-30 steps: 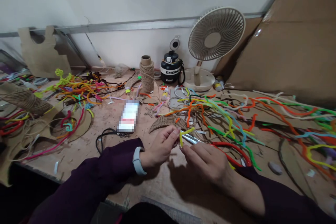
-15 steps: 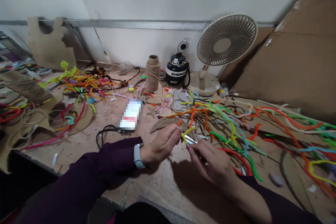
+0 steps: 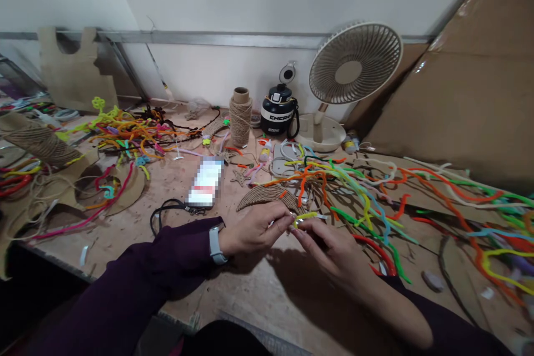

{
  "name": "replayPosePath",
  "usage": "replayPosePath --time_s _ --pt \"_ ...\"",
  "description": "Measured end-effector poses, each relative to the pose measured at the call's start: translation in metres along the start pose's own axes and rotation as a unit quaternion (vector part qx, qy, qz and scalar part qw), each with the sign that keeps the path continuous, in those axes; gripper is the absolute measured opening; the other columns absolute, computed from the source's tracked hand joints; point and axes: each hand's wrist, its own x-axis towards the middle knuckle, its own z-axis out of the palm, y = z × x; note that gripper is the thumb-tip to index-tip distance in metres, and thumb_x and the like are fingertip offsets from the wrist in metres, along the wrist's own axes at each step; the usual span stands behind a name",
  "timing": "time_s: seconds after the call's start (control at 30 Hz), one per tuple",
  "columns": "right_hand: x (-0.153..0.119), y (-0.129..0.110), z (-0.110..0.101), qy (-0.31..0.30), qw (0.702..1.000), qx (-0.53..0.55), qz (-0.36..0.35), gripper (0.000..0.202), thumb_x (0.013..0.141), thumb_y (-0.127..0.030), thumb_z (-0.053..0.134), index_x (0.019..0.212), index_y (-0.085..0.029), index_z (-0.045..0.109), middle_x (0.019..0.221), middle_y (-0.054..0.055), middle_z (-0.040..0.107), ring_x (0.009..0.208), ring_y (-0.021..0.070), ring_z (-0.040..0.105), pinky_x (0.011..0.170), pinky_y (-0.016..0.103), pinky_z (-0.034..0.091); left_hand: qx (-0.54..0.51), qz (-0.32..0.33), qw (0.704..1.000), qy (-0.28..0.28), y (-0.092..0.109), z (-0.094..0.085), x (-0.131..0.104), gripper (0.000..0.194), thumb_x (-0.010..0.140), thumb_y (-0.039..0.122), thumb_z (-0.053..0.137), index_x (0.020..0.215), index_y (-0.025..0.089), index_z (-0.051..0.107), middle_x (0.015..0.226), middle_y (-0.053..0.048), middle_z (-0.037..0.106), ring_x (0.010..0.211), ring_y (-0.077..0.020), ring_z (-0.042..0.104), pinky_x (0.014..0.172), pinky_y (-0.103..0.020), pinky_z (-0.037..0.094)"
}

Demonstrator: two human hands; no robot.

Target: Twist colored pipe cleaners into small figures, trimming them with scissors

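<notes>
A short yellow pipe cleaner (image 3: pixel 307 215) is bent between my two hands, over the table's front middle. My left hand (image 3: pixel 261 227) pinches its left end, fingertips almost touching those of the other hand. My right hand (image 3: pixel 334 247) has thumb and forefinger closed on the same piece from the right. Just behind the hands lies a crescent wrapped in brown twine (image 3: pixel 261 196). A small orange bit of pipe cleaner (image 3: pixel 283 194) rests on it. The exact grip is partly hidden by the fingers.
Loose coloured pipe cleaners (image 3: pixel 367 208) spread across the right. A phone (image 3: pixel 205 182) lies left of my hands. Behind stand a twine spool (image 3: pixel 241 119), a black bottle (image 3: pixel 277 114) and a fan (image 3: pixel 348 75). More pipe cleaners (image 3: pixel 125 133) pile up at the left.
My hands have drawn closer together. The yellow piece has turned, its free end lying flatter now, and the shiny metallic strip near my right fingers no longer shows clearly.
</notes>
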Motion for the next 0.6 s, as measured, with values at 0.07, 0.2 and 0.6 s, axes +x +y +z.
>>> replayPosePath --time_s 0.07,0.2,0.6 --pt "0.0007 0.0009 -0.0009 -0.006 1.000 0.017 0.003 0.017 0.095 -0.022 0.046 0.085 -0.019 0.059 0.071 0.002 0.066 0.060 0.0123 0.062 0.057 0.022 0.047 -0.052 -0.034 0.998 -0.024 0.0007 -0.0014 0.0003 0.031 0.096 0.036 0.038 0.075 0.016 0.050 0.071 -0.002 0.051 0.067 -0.0126 0.047 0.066 -0.025 0.038" --pt "0.0020 0.0028 -0.0046 -0.022 0.999 0.026 0.025 0.021 0.096 -0.024 0.045 0.080 -0.019 0.058 0.062 -0.001 0.060 0.052 0.0104 0.055 0.050 0.020 0.043 -0.230 -0.140 0.958 -0.101 0.0000 -0.0061 0.0028 0.035 0.093 0.046 0.043 0.077 0.015 0.051 0.065 0.002 0.047 0.058 -0.0094 0.042 0.058 -0.023 0.035" --pt "0.0017 0.0007 -0.0029 -0.021 0.997 0.057 0.054 0.025 0.096 -0.029 0.046 0.076 -0.019 0.057 0.060 -0.002 0.057 0.051 0.0099 0.051 0.050 0.021 0.041 -0.146 -0.126 0.979 -0.062 -0.0013 -0.0089 0.0015 0.040 0.097 0.047 0.032 0.081 0.016 0.052 0.075 -0.002 0.051 0.069 -0.0128 0.046 0.067 -0.027 0.040"
